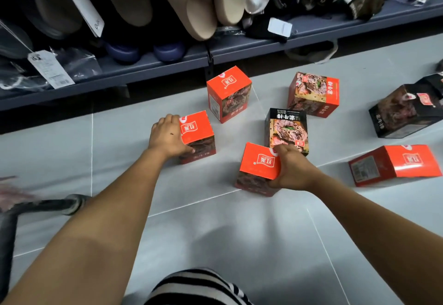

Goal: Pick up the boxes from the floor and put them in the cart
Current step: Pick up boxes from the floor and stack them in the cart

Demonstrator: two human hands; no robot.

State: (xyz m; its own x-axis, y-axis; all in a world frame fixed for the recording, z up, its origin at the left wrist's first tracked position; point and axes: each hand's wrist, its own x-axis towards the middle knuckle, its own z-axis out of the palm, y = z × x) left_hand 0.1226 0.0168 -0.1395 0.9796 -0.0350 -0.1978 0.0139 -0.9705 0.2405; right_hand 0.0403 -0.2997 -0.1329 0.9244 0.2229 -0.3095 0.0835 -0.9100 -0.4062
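While pale grey tiles are spreading across the floor (pixel 215 232), a dark shelf (pixel 239 48) is running along its far side, with slippers (pixel 199 5) and tagged goods hanging over its edge. At the far left a dark bent bar (pixel 48 205) is showing low over the tiles, too blurred to identify.

The left hand (pixel 167 137) is gripping the left box (pixel 197 134) from its left side, with the fingers curled over the top's far edge and the thumb pressing the near face. That box is standing red top up on the floor, a little way from the shelf base. Behind it the back box (pixel 229 93) is standing upright just before the shelf edge.

The right hand (pixel 292 170) is clasping the near box (pixel 257 168) from the right, fingers hooked over its far top corner and thumb on the near side. I cannot tell whether this box is lifted. A black box (pixel 286 129) is standing right behind those fingers, touching or almost touching them. Further back, the photo box (pixel 314 93) is sitting apart.

To the right, a second black box (pixel 405 113) and a red box (pixel 395 164) are lying on their sides, well apart from the hands.

Open tiles are stretching between the boxes and a striped cloth (pixel 196 288) at the bottom edge. Narrow gaps are separating the middle boxes.
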